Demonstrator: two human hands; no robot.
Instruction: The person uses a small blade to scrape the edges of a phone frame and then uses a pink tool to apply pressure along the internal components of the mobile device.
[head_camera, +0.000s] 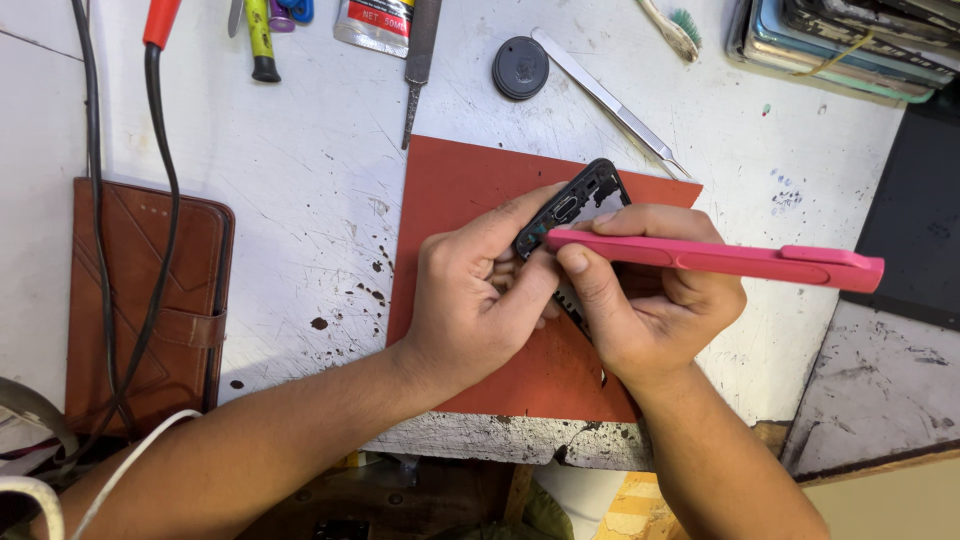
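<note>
My left hand (480, 290) grips a black phone frame (575, 205) by its lower end, tilting it up above a red-brown mat (455, 190). My right hand (650, 300) holds a long pink tool (720, 260) like a pen, its tip pressed against the frame's edge near my left thumb. The lower part of the frame is hidden between both hands.
A brown wallet case (140, 300) lies at left with black cables (150, 200) over it. Metal tweezers (605, 97), a black round cap (520, 68), a file (418, 60), a glue tube (375, 22) and screwdrivers lie at the back. Stacked phones (850, 40) sit top right.
</note>
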